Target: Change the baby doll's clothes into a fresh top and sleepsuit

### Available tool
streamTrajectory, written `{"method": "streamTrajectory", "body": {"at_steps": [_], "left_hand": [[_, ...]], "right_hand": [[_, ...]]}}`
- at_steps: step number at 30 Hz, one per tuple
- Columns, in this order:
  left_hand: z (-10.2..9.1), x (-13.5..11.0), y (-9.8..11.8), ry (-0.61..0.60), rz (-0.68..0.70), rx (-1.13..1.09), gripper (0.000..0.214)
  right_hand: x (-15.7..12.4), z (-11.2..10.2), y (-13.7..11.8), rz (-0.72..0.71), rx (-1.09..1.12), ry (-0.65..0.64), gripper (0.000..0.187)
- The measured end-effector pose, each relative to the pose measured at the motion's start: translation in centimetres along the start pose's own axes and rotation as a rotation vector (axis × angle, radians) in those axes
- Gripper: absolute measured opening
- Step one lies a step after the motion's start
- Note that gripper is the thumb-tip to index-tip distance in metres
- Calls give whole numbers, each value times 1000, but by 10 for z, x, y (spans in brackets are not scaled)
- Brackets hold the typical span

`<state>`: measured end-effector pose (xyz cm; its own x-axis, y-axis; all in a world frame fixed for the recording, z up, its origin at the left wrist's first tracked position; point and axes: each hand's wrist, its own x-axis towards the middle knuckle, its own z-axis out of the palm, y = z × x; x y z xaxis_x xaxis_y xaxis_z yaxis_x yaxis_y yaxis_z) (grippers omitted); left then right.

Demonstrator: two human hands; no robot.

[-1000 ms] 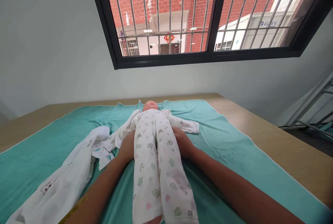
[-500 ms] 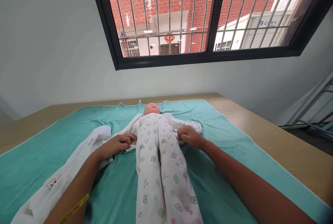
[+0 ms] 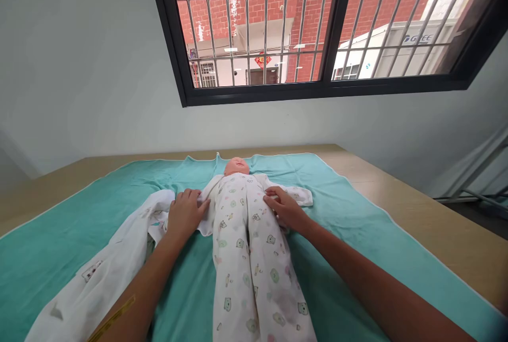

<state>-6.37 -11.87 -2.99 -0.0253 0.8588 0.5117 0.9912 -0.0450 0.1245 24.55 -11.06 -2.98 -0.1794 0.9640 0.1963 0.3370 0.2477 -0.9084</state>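
Observation:
A baby doll [image 3: 237,165] lies on its back with its head at the far end. White patterned trousers [image 3: 232,257] are spread over its front, the legs stretching toward me. Beneath them is a white long-sleeved top [image 3: 304,195] with its sleeves out to both sides. My left hand [image 3: 184,214], fingers slightly apart, rests by the sleeve on the left, thumb toward the doll. On the other side, my right hand [image 3: 286,208] touches the trousers' upper edge area with its fingers stretched and thumb apart. Parts of both palms are hidden.
Another white garment [image 3: 107,265] lies crumpled to the left, partly behind my left forearm. A teal cloth [image 3: 341,215] covers much of the wooden tabletop [image 3: 420,215]. Behind it are a wall and a barred window [image 3: 254,99]. A metal frame [image 3: 476,172] stands at the right.
Both hands have loosened from closed grips at the sides of the clothes. The left moved up the sleeve and spread its fingers; the right moved inward. The view shifted slightly.

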Motion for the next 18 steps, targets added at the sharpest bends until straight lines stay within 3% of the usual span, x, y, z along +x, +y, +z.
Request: {"method": "streamTrajectory", "body": {"at_steps": [2, 5, 8, 11, 16, 18], "left_hand": [[-3, -1, 3, -14, -14, 94, 30], [-7, -3, 10, -89, -93, 38, 27], [-5, -4, 18, -156, -193, -163, 29], [1, -6, 26, -174, -215, -395, 27], [4, -3, 33, -172, -148, -753, 25], [2, -1, 31, -178, -110, -816, 29]], "right_hand": [[-7, 5, -8, 153, -15, -72, 46], [-17, 4, -18, 394, 118, -251, 55], [-26, 9, -26, 413, 350, -324, 54], [-28, 25, -26, 330, 497, -255, 59], [-21, 48, -12, 252, 530, 51, 58], [-18, 49, -10, 261, 550, 112, 60]]}}
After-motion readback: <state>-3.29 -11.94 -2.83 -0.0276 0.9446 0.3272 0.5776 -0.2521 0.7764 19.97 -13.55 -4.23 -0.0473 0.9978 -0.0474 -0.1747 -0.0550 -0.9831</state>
